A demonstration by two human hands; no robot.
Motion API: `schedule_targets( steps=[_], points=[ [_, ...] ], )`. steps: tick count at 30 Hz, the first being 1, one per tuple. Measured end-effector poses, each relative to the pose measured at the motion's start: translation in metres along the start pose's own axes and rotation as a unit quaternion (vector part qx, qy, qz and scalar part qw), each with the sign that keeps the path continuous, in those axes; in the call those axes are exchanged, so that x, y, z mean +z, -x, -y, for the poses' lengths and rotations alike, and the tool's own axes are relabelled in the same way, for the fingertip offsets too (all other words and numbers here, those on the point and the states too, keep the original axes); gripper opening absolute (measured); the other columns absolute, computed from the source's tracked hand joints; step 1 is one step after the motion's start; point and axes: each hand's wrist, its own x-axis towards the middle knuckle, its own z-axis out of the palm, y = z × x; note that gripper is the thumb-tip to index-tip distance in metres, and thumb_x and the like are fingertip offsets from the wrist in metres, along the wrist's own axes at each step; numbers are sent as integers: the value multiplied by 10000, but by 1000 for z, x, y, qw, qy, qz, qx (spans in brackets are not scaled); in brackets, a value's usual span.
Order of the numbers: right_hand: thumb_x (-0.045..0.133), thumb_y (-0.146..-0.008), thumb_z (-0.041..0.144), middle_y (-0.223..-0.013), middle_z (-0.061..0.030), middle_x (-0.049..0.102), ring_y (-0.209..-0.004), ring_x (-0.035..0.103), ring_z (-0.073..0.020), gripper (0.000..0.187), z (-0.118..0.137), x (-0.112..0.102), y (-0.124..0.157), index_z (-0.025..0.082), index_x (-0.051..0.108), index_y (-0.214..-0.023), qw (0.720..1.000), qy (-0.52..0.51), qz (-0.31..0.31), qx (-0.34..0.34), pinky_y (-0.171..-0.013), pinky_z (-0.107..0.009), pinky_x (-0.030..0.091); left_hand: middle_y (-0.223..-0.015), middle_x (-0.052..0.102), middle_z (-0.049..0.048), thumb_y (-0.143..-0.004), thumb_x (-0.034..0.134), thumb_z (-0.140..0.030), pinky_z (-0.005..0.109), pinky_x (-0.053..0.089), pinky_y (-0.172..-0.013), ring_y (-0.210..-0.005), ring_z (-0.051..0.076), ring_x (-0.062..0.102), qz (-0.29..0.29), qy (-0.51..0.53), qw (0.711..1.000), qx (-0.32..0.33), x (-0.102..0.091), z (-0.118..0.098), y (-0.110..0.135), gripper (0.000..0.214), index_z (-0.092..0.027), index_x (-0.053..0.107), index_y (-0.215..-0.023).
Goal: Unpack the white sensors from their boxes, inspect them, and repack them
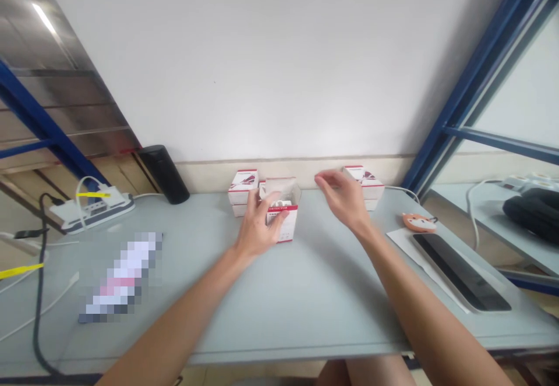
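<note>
Left hand [258, 224] has its fingers wrapped around an open detector box [283, 224] on the grey table [279, 316]; right hand [343, 197] hangs empty, fingers loosely curved and narrow, just beside a stack of white boxes [365, 187] by the wall!
</note>
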Motion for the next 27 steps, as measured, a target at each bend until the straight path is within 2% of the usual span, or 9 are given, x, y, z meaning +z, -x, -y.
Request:
schedule_targets(
  steps=[2, 5, 7, 10, 13, 16, 18, 23, 27],
  points=[
    [589, -1015, 407, -1009, -55, 775, -917, 713, -218, 205, 23, 0, 4, 242, 710, -997, 994, -36, -32, -95, -875, -373, 556, -1198, 490, 99, -950, 656, -263, 387, 537, -949, -1119, 249, 596, 17, 7, 1000, 7, -1, -3, 0, 238, -248, 644, -1187],
    [598, -1018, 320, -993, -40, 781, -972, 681, -235, 145, 38, 8, 13, 270, 717, -953, 977, 37, 35, -207, -923, -414, 505, -1158, 486, 93, -945, 661, -254, 380, 539, -931, -1073, 243, 603, 12, 15, 1000, 20, -2, -7, 1, 196, -238, 660, -1140],
    [591, -1019, 276, -1028, -36, 780, -1015, 656, -248, 152, 37, 13, 17, 271, 722, -942, 966, 94, 69, -230, -928, -431, 480, -1132, 481, 88, -934, 678, -264, 375, 543, -905, -1037, 239, 605, 1, 10, 1000, 27, -3, -8, 0, 173, -231, 650, -1101],
    [600, -1007, 261, -1142, -38, 756, -1115, 619, -268, 149, 31, 14, 18, 262, 722, -921, 964, 114, 94, -220, -974, -457, 470, -1135, 482, 89, -927, 695, -279, 372, 548, -885, -1030, 238, 608, -1, -2, 999, 33, -3, -8, 0, 174, -225, 625, -1077],
    [619, -989, 295, -1300, -54, 684, -1238, 581, -289, 108, 30, 15, 19, 276, 724, -973, 971, 78, 114, -195, -1069, -495, 455, -1186, 508, 99, -930, 697, -277, 395, 549, -929, -1110, 253, 610, -4, 14, 1000, 25, 2, -4, 1, 314, -243, 573, -1217],
    [618, -977, 345, -1397, -103, 590, -1264, 585, -277, 219, 27, 24, 21, 271, 658, -1180, 993, -27, 63, -100, -1054, -479, 512, -1259, 547, 110, -905, 748, -312, 407, 560, -961, -1152, 249, 634, -49, 100, 994, -12, 10, 0, 3, 584, -265, 428, -1391],
    [613, -977, 387, -1364, -112, 599, -1195, 629, -249, 305, 23, 32, 23, 261, 607, -1255, 992, -112, 48, -30, -980, -434, 570, -1278, 581, 111, -884, 780, -348, 383, 581, -933, -1114, 231, 668, -66, 163, 983, -59, 14, 2, 3, 656, -267, 399, -1411],
    [508, -1035, 474, -1270, -94, 674, -1186, 653, -224, 314, 20, 44, 25, 236, 708, -1083, 972, -190, 141, -5, -1012, -392, 562, -1220, 643, 95, -895, 766, -368, 413, 566, -1002, -1208, 254, 647, -37, 168, 982, -81, 10, 5, 0, 271, -240, 639, -1097],
    [576, -1003, 479, -1195, -87, 719, -1062, 692, -211, 304, 21, 50, 30, 241, 589, -1192, 976, -208, 63, 16, -992, -411, 567, -1247, 643, 112, -870, 793, -382, 411, 583, -986, -1197, 262, 667, -24, 220, 969, -109, 10, 6, 0, 287, -225, 644, -1059]
  ],
)
